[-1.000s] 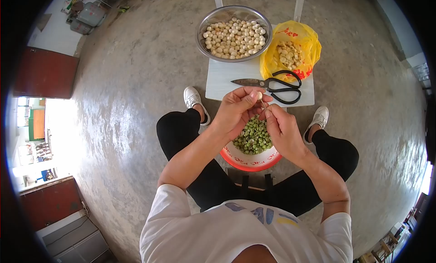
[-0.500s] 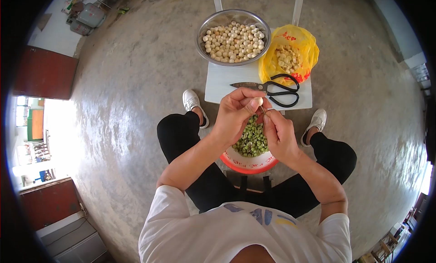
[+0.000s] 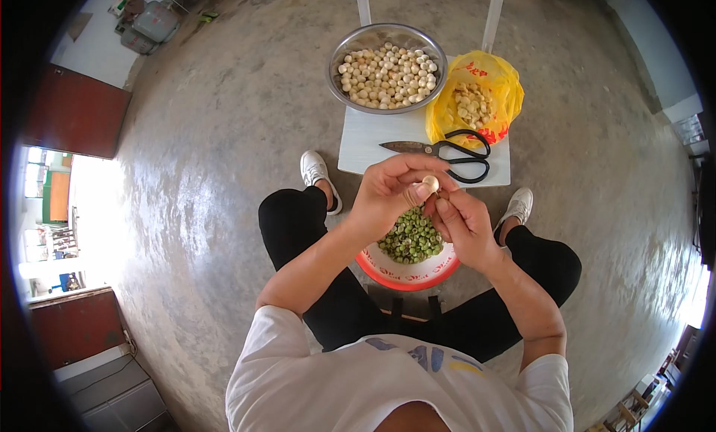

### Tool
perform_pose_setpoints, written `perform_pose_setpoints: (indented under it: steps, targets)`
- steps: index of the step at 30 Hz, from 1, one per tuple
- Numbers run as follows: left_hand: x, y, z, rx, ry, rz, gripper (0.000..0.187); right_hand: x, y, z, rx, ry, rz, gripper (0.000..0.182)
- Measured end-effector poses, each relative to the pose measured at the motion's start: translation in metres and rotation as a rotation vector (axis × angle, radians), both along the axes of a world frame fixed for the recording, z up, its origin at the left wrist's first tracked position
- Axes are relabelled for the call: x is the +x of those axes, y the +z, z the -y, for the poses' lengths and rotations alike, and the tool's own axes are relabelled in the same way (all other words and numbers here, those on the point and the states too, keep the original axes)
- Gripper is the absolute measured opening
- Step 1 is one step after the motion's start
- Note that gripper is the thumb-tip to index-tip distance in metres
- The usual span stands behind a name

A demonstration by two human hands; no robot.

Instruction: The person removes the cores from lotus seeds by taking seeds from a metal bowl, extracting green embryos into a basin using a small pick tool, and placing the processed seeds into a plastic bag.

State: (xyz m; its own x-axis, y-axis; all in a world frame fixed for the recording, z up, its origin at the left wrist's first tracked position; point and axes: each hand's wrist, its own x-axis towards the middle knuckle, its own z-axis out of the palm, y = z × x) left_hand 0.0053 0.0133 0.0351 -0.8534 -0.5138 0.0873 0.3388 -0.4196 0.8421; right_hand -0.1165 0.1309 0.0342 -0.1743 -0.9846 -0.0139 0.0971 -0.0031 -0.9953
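above the far side of the red-rimmed basin (image 3: 405,281), the left hand (image 3: 388,197) pinches a pale round seed (image 3: 430,184), its grip narrow, the seed showing at the thumb's tip. it looks almost ball-shaped, so no long axis can be told. from the right hand (image 3: 466,225), the seed lies forward and to the left, just beyond the fingertips; the left hand is nearer, already touching it. the right grip is narrow too, seemingly on a slim tool (image 3: 438,196), mostly hidden; whether its tip meets the seed, i cannot tell. green pieces (image 3: 412,237) lie in the basin.
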Motion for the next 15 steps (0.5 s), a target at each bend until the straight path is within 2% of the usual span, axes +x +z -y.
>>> perform_pose_setpoints:
  steps: [5,8,15]
  targets:
    - [0.0021,-0.0038,-0.001,-0.067,-0.055,-0.074,0.021,0.0029,0.0003,-0.0038,-0.051,0.002,-0.018,0.021]
    - [0.0012,-0.0031,-0.0045,-0.035,-0.076,-0.124,0.02,0.0008,0.002,-0.0045,-0.069,0.089,0.093,0.023]
    - [0.0038,-0.0075,-0.007,0.085,-0.155,-0.14,0.027,0.0037,-0.0059,-0.0035,-0.141,0.099,0.16,0.022]
